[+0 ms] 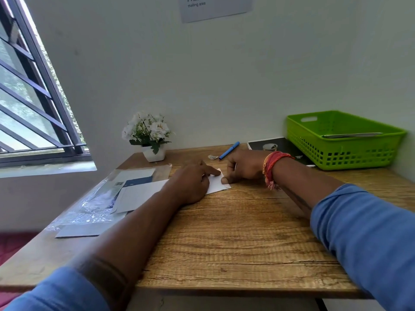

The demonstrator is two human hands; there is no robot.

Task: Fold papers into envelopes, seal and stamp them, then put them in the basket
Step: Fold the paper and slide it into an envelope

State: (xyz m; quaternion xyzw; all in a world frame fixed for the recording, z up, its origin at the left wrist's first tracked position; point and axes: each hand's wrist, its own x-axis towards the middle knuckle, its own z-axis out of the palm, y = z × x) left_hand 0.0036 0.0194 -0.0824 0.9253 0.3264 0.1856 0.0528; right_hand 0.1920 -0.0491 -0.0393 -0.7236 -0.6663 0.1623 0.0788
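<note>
Blue sleeves [370, 239]; beyond, wall notice [215, 5] reading "mailing area".

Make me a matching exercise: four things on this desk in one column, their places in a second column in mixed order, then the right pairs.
Things
1. basket
2. flower pot
3. pen
4. white paper

Places
A. under the fingertips of both hands
B. far right of the desk, by the wall
C. far left of the desk, near the window
D. lying behind the right hand, beside a black book

Pairs: 1-B, 2-C, 3-D, 4-A. The left hand presses the paper from the left.
</note>
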